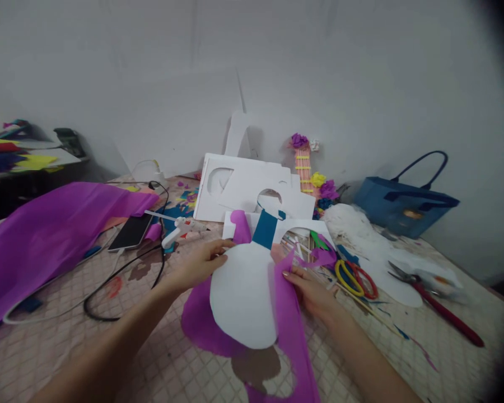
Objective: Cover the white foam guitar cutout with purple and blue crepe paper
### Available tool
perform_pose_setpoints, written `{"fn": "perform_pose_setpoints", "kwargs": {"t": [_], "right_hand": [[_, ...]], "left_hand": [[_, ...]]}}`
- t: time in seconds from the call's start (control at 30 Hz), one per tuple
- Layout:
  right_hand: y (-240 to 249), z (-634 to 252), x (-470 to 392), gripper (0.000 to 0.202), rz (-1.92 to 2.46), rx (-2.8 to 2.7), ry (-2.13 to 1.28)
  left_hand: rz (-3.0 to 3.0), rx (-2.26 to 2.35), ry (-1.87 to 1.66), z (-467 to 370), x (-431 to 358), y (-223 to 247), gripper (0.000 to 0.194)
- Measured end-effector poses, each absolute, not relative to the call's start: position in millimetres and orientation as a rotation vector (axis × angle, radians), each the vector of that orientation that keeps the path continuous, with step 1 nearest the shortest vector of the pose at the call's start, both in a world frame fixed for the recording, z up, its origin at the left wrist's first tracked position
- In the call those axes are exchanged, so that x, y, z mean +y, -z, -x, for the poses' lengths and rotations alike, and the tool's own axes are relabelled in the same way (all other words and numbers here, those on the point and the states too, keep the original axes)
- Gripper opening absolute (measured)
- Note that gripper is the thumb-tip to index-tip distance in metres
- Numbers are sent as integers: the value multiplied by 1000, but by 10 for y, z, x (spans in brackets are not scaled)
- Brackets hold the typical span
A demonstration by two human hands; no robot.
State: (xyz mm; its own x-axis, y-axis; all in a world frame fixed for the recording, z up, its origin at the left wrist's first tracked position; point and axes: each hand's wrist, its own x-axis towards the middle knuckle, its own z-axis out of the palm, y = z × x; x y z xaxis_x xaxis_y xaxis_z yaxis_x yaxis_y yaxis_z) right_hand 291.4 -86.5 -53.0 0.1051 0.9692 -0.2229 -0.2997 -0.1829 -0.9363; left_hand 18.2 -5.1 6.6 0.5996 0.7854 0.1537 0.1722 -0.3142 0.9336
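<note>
- Gripping rounded white cutout by its upper left edge with left hand, fingers closed on it.
- Pinching purple paper at cutout's right side with right hand, fingers closed.
- Holding cutout front and centre, above the tabletop, teal neck piece at its top.
- Done, by the look of it: body cut to shape, teal in place at the neck.
- Not done: white face bare, purple loose along the right and hanging down past the bottom edge. Can't tell if glued anywhere.
- Also seeing purple behind cutout's lower left; can't tell if same sheet.
- Reads as stiff, smooth, matte card for the body, near-round with slightly uneven edge; thin, soft, creased crepe or tissue for the purple, with irregular curved edges.
- Lying nearby: white glue gun left, scissors with yellow and red loops right, red-handled pliers farther right.
- Propped behind: white boards with curved openings.
</note>
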Motion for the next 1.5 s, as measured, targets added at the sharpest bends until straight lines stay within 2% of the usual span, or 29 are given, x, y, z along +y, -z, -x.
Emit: {"fn": "perform_pose_setpoints", "kwargs": {"t": [0.23,0.57,1.0,1.23,1.5], "right_hand": [[500,-2998,-870,16,1221,-716,-1322],[511,-3069,-847,16,1234,-773,-1297],[440,-3164,-850,20,1392,-1220,-1037],[459,-3214,-836,25,1395,-1257,-959],[480,-3278,-838,20,1468,-1197,-981]], "left_hand": [[-1336,787,-739,-152,81,243,36],[-1051,733,-676,-136,106,257,38],[-956,759,-655,-133,62,139,28],[-988,833,-644,-108,146,152,31],[-1278,1036,-752,-115,107,225,34]]}}
